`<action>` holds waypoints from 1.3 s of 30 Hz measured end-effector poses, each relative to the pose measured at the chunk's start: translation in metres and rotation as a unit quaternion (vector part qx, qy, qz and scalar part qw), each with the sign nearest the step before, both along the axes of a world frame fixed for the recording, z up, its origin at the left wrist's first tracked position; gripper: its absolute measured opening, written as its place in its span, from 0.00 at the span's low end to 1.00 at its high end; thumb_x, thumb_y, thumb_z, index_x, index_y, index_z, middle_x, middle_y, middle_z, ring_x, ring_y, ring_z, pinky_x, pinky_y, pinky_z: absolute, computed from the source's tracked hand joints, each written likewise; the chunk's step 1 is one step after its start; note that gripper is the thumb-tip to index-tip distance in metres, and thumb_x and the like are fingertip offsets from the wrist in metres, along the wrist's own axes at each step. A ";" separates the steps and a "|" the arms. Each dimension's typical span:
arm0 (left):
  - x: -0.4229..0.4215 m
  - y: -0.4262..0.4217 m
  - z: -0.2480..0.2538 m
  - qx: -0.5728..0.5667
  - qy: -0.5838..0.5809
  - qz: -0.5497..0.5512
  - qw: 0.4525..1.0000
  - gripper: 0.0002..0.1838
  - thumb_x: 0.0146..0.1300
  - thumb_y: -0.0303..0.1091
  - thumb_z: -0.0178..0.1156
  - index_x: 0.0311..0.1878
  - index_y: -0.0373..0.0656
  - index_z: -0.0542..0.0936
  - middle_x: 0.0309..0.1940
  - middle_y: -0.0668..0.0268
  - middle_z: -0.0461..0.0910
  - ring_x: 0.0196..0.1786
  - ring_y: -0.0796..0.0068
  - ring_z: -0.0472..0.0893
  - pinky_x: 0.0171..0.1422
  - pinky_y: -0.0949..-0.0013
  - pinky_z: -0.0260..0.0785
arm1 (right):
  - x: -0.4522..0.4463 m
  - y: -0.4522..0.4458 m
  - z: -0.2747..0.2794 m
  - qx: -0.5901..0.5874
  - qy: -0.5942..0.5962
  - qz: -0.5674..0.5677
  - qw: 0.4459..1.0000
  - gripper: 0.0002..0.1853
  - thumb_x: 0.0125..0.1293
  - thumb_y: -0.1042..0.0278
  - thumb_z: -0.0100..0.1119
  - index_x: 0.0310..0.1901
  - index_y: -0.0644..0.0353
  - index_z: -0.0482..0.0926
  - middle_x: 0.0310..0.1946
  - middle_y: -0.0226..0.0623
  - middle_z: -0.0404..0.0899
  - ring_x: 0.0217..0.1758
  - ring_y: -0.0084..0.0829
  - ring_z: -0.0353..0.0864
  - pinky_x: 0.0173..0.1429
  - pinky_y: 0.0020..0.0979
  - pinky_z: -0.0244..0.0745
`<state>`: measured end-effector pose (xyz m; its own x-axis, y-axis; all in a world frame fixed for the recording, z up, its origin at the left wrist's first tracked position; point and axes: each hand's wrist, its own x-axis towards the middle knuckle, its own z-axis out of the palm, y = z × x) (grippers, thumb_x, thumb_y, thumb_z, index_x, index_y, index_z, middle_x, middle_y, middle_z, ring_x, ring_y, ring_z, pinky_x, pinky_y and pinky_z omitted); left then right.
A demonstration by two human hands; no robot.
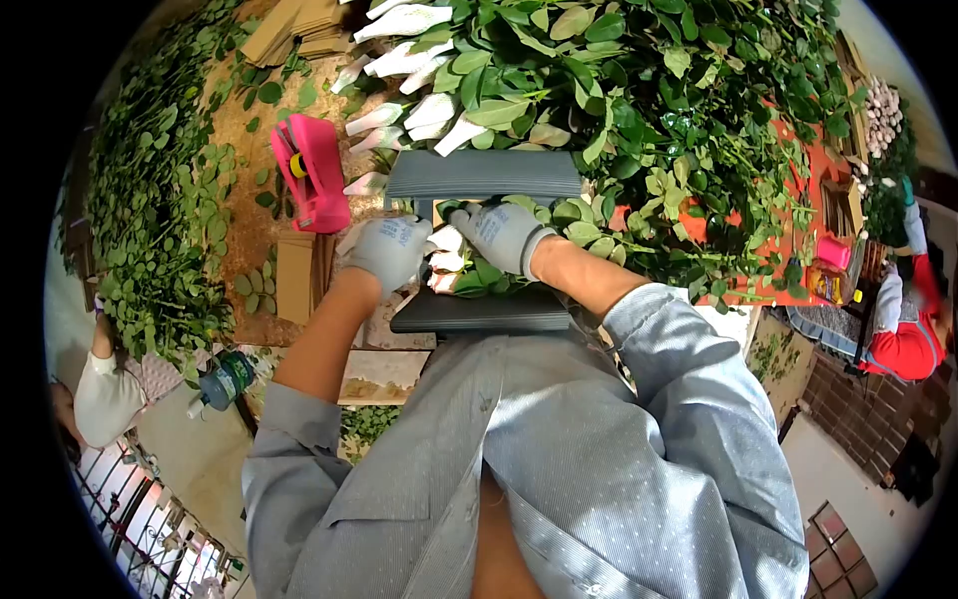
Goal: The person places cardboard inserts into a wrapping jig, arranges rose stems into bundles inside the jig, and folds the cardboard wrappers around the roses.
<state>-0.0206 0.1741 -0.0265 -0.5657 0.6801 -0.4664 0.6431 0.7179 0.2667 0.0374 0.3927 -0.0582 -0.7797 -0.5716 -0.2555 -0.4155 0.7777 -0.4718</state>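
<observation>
My left hand (391, 252), in a grey-white glove, is curled at the left side of a dark grey ridged holder (484, 178). Beside its fingertips lie several pale flower buds (446, 262) with green leaves. My right hand (497, 236), gloved the same way, bends over the leafy stems just right of the buds, its fingers folded inward. A strip of tan cardboard (439, 212) shows between the hands. What the fingers of either hand grip is hidden. The holder's near flap (481, 313) lies close to my body.
A pink tape dispenser (312, 175) stands left of the holder. Cardboard pieces (294, 280) lie nearby. White-wrapped flower heads (404, 55) and heaped leafy stems (649, 90) cover the far side. More greenery (150, 220) lies left. Other people work at the left and right, one in red sleeves (903, 349).
</observation>
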 end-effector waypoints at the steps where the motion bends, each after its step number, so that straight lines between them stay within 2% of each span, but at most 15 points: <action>1: -0.001 -0.006 -0.002 0.004 0.001 -0.010 1.000 0.15 0.68 0.47 0.59 0.40 0.44 0.82 0.40 0.55 0.84 0.46 0.50 0.84 0.51 0.50 0.74 | 0.001 0.000 -0.001 -0.015 -0.008 -0.022 1.000 0.21 0.67 0.73 0.52 0.61 0.62 0.71 0.50 0.53 0.81 0.47 0.51 0.85 0.48 0.47 0.80; 3: -0.008 -0.014 -0.004 0.009 0.005 -0.020 1.000 0.14 0.69 0.45 0.58 0.38 0.44 0.82 0.40 0.54 0.84 0.46 0.51 0.84 0.51 0.50 0.74 | 0.000 -0.001 -0.003 -0.028 -0.013 -0.045 0.998 0.21 0.65 0.75 0.54 0.60 0.62 0.71 0.48 0.53 0.81 0.47 0.52 0.85 0.49 0.47 0.79; 5: -0.015 -0.021 -0.004 -0.100 0.012 -0.037 0.994 0.14 0.70 0.45 0.58 0.43 0.44 0.83 0.40 0.55 0.86 0.44 0.52 0.85 0.49 0.50 0.76 | 0.001 -0.004 -0.007 -0.026 -0.014 -0.052 0.998 0.21 0.65 0.73 0.54 0.61 0.62 0.70 0.49 0.54 0.81 0.47 0.53 0.84 0.48 0.47 0.79; 7: -0.022 -0.033 0.004 -0.120 0.038 -0.050 0.991 0.14 0.70 0.44 0.57 0.44 0.43 0.83 0.39 0.55 0.86 0.44 0.53 0.86 0.47 0.49 0.76 | 0.002 -0.005 -0.003 -0.023 -0.013 -0.051 0.998 0.21 0.66 0.73 0.54 0.61 0.62 0.71 0.49 0.54 0.81 0.47 0.53 0.85 0.48 0.47 0.80; 9: -0.028 -0.039 0.035 -0.226 0.001 0.016 0.974 0.15 0.68 0.43 0.57 0.47 0.42 0.83 0.42 0.55 0.86 0.45 0.54 0.86 0.49 0.49 0.76 | 0.002 -0.005 -0.001 -0.019 -0.012 -0.048 0.999 0.21 0.66 0.72 0.54 0.61 0.62 0.71 0.49 0.53 0.81 0.46 0.52 0.85 0.47 0.47 0.80; 13: 0.002 -0.010 0.074 -0.110 -0.029 -0.005 0.993 0.17 0.67 0.43 0.59 0.51 0.42 0.80 0.54 0.53 0.82 0.54 0.52 0.81 0.61 0.51 0.70 | 0.003 -0.010 0.001 0.014 0.022 -0.017 1.000 0.21 0.67 0.70 0.53 0.62 0.60 0.72 0.48 0.51 0.82 0.44 0.48 0.86 0.44 0.46 0.81; 15: 0.020 -0.001 0.072 0.131 -0.154 -0.070 0.977 0.18 0.68 0.37 0.57 0.58 0.42 0.80 0.61 0.51 0.79 0.62 0.51 0.78 0.69 0.53 0.66 | 0.002 -0.009 0.013 0.024 0.011 -0.007 1.000 0.19 0.70 0.70 0.51 0.62 0.62 0.73 0.51 0.51 0.82 0.45 0.46 0.88 0.44 0.45 0.83; 18: 0.032 -0.010 0.032 0.163 -0.230 -0.037 0.959 0.17 0.71 0.36 0.53 0.58 0.41 0.80 0.61 0.55 0.79 0.63 0.52 0.78 0.67 0.57 0.69 | 0.004 -0.008 0.009 0.026 0.028 -0.007 0.999 0.20 0.69 0.69 0.52 0.62 0.62 0.72 0.49 0.50 0.83 0.44 0.48 0.87 0.43 0.45 0.82; 22: 0.032 -0.021 0.022 0.179 -0.217 -0.055 0.958 0.18 0.71 0.34 0.53 0.60 0.39 0.79 0.64 0.54 0.78 0.64 0.50 0.77 0.71 0.57 0.67 | 0.010 -0.004 0.011 0.008 0.046 -0.012 0.999 0.21 0.68 0.70 0.51 0.62 0.61 0.71 0.46 0.51 0.83 0.41 0.49 0.87 0.42 0.46 0.81; 24: 0.030 -0.017 0.025 0.141 -0.219 -0.073 0.963 0.19 0.71 0.34 0.52 0.61 0.39 0.79 0.66 0.55 0.77 0.64 0.50 0.77 0.70 0.56 0.67 | 0.010 -0.006 0.013 0.020 0.022 -0.010 1.000 0.13 0.69 0.71 0.51 0.54 0.61 0.73 0.42 0.49 0.85 0.42 0.49 0.88 0.42 0.47 0.80; 28: 0.026 -0.002 0.045 0.080 -0.234 -0.080 0.965 0.20 0.71 0.33 0.51 0.63 0.41 0.79 0.66 0.55 0.77 0.64 0.50 0.76 0.70 0.55 0.68 | 0.015 -0.007 0.013 -0.009 0.018 -0.028 0.999 0.13 0.70 0.70 0.51 0.54 0.58 0.74 0.41 0.49 0.86 0.42 0.50 0.88 0.44 0.47 0.80; 31: 0.023 0.008 0.051 0.022 -0.239 -0.092 0.966 0.23 0.72 0.36 0.51 0.68 0.45 0.77 0.72 0.52 0.71 0.73 0.53 0.70 0.79 0.58 0.58 | 0.013 -0.006 0.009 -0.023 0.004 -0.024 0.999 0.15 0.69 0.70 0.52 0.56 0.58 0.73 0.43 0.49 0.85 0.45 0.50 0.87 0.46 0.47 0.80; 33: 0.027 0.013 0.055 0.074 -0.176 -0.096 0.977 0.23 0.71 0.34 0.51 0.68 0.45 0.76 0.72 0.52 0.70 0.71 0.52 0.72 0.77 0.56 0.60 | 0.014 -0.004 0.007 -0.026 -0.011 -0.032 0.999 0.18 0.68 0.70 0.54 0.60 0.58 0.73 0.46 0.50 0.85 0.49 0.50 0.86 0.49 0.47 0.79; 36: 0.026 0.003 0.025 0.052 -0.126 -0.131 0.982 0.26 0.67 0.31 0.50 0.68 0.43 0.75 0.75 0.53 0.66 0.68 0.50 0.75 0.71 0.53 0.67 | 0.013 0.001 0.017 -0.023 -0.053 -0.056 0.997 0.25 0.64 0.72 0.59 0.64 0.57 0.74 0.50 0.52 0.84 0.54 0.51 0.84 0.55 0.47 0.78; 39: 0.027 -0.003 0.014 0.043 -0.106 -0.149 0.982 0.26 0.67 0.33 0.50 0.68 0.42 0.75 0.77 0.54 0.63 0.64 0.49 0.78 0.66 0.52 0.72 | 0.019 0.010 0.013 -0.021 -0.011 -0.058 0.998 0.23 0.61 0.70 0.63 0.60 0.55 0.78 0.52 0.50 0.81 0.56 0.52 0.82 0.57 0.46 0.78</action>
<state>0.0067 0.1707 -0.0124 -0.2308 0.8425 -0.4867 0.7447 0.4749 0.4690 0.0567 0.4028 -0.0454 -0.8351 -0.4891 -0.2518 -0.3134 0.7992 -0.5129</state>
